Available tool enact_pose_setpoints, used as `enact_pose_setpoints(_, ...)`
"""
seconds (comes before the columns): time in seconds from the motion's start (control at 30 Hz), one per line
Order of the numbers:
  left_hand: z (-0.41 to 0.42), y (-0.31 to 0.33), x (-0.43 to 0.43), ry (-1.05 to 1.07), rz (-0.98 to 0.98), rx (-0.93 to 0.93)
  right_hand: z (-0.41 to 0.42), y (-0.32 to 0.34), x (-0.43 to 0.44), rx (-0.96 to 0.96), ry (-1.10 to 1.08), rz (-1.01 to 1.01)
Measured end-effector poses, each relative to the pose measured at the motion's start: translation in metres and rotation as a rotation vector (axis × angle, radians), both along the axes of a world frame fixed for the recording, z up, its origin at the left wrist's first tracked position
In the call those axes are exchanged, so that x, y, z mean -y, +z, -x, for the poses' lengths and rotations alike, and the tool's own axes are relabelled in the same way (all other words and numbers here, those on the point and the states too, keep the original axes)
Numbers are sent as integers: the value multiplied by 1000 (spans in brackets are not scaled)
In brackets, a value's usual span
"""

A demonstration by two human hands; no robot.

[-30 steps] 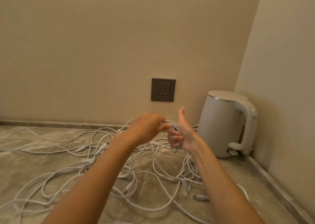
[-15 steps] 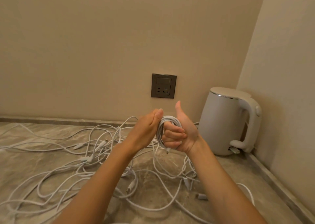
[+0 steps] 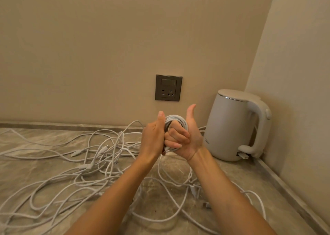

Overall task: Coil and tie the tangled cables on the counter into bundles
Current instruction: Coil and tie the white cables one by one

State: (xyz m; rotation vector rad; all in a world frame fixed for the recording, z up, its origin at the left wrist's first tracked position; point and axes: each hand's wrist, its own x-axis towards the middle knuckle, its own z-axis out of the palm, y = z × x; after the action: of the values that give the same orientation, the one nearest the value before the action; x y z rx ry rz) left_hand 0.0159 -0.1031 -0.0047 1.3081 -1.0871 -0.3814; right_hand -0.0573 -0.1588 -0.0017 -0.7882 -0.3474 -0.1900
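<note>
Two bare forearms are reaching up from the bottom edge, angling inward so that the hands are meeting at the centre, raised above a grey-brown marbled stone counter (image 3: 239, 172). Beneath and around the forearms, a loose tangle of thin white cables (image 3: 92, 165) is sprawling across the counter, thickest to the left and centre, with a few loops trailing out to the right of the right forearm.

The right hand (image 3: 185, 138) is turning its palm side towards the camera, thumb pointing straight up, with its fingers (image 3: 175, 137) curling tightly round a small coil of white cable (image 3: 175, 121); the coil's loops are arching above the knuckles. The left hand (image 3: 153, 138) is pressing against the coil's left side, showing its back, thumb upright. Its fingers are hiding behind the hand, so whether they are gripping the cable cannot be told.

Just right of the hands, a rounded white electric kettle (image 3: 230, 127) is standing in the counter's far right corner, handle facing the right wall. A low raised stone strip (image 3: 53, 124) is running along the back of the counter, and another along the right edge. On the beige back wall, a dark square power socket (image 3: 168, 87) is sitting above the hands. The counter is stretching widest to the left.
</note>
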Motion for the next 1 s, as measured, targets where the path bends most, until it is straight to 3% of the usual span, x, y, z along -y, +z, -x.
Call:
enact_pose_setpoints(0.2, -5, 8, 0, 104, 18, -53, 3, 5, 1, -161, -289, 45)
enact_pose_setpoints(0.33, -12, 11, -2, 177, 12, 46, 3, 19, -2, -413, -606, -10)
enact_pose_setpoints(0.43, -6, 12, -7, 227, 23, 236, 0, 20, -4, -563, -831, -181)
enact_pose_setpoints(0.5, 0, 11, -8, 224, 16, 225, -4, 19, -6, -588, -942, -306)
enact_pose_setpoints(0.67, 8, 5, -4, 224, -56, 137, -6, 19, -6, -512, -1142, -420)
enact_pose_setpoints(0.83, 15, 2, -3, 334, 25, 87, -13, 18, -15, -346, -1093, -501)
enact_pose_setpoints(1.0, -4, 3, -1, 367, 183, 95, -20, 16, -21, -255, -964, -410)
